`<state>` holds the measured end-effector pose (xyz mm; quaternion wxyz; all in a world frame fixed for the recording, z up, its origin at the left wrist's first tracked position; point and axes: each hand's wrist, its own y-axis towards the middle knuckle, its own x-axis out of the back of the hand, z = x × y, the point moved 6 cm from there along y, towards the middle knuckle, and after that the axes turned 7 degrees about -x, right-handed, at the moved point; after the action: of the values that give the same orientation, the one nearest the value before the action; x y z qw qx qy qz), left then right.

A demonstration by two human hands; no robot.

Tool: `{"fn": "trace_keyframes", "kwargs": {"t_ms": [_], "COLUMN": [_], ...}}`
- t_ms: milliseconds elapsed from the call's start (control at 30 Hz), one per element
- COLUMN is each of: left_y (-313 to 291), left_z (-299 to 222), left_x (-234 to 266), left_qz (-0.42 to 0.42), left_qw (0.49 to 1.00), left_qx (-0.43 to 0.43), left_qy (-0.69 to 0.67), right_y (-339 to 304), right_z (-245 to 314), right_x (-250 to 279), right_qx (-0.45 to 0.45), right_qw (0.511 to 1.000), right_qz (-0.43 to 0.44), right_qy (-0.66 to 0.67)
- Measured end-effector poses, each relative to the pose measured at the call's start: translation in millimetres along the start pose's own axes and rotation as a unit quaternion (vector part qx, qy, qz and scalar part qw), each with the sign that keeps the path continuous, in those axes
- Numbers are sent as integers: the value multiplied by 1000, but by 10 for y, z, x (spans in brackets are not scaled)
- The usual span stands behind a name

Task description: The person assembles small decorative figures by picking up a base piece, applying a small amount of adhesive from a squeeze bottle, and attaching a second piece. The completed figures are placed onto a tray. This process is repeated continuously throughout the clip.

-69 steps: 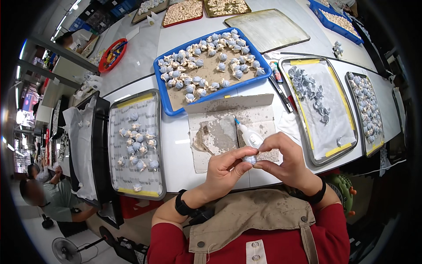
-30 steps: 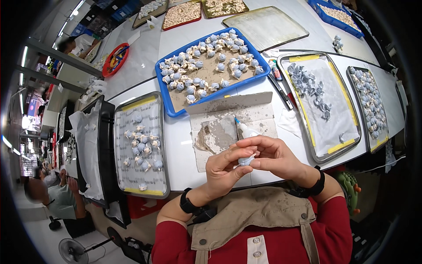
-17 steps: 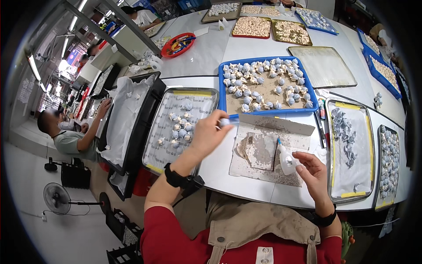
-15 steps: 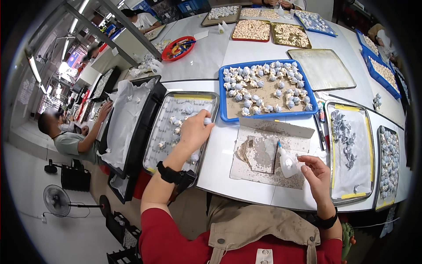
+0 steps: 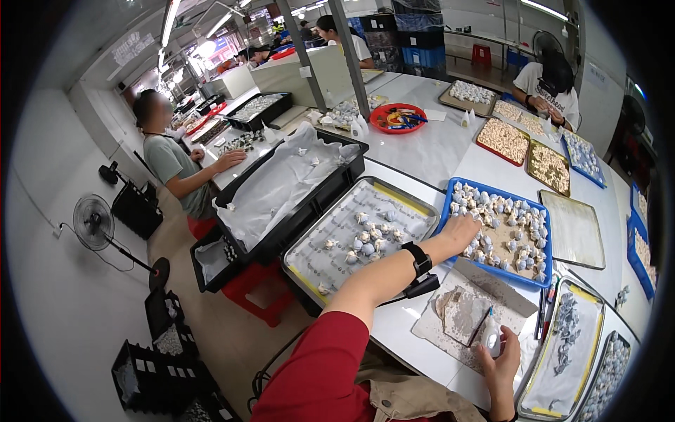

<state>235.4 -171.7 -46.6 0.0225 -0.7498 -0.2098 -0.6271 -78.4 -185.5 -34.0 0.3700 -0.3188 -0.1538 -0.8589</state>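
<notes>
Left hand [image 5: 462, 233] at the blue tray [image 5: 524, 279], fingers bent, hold hidden. Right hand [image 5: 501, 361] half curled at a white bottle [image 5: 491, 340], grip unclear.

1. A standing fan [image 5: 95, 214] with a round wire cage is at the left, its round dark base [image 5: 160, 273] on the floor.
2. Black crates [image 5: 158, 376] sit on the floor at the lower left, below the fan.
3. A red stool [image 5: 260, 292] stands by the table's left side; another red stool [image 5: 481, 54] is far back.
4. A red bowl [image 5: 399, 131] of mixed tools rests on the table, a white card [image 5: 436, 114] just beside it.
5. One co-worker in a grey-green shirt [image 5: 172, 162] sits at the left; another, in a white shirt [image 5: 562, 91], sits across the table.
6. Behind stand stacked crates [image 5: 420, 39], dark and blue.
</notes>
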Motion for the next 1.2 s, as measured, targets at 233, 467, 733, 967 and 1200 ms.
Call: {"fn": "trace_keyframes", "kwargs": {"t_ms": [233,467,733,967,1200], "left_y": [-406,-1482,-1678,-1667,-1705], "left_z": [-303,-1228,-1617,-1691,-1710], "left_x": [613,457,-17,80,63], "left_qz": [-191,34,73,39,40], "left_qw": [959,685,545,602,617], "left_qx": [-25,86,129,146,162], "left_qy": [-206,-723,-825,-784,-769], "right_y": [36,51,-11,-217,-349], "right_z": [-207,-457,-207,-225,8], "right_x": [48,170,359,585,753], "right_qx": [40,-65,-114,-94,-2], "right_qw": [998,997,928,906,981], "right_qz": [-23,-10,-51,-23,-65], "right_qy": [-37,37,350,411,185]}}
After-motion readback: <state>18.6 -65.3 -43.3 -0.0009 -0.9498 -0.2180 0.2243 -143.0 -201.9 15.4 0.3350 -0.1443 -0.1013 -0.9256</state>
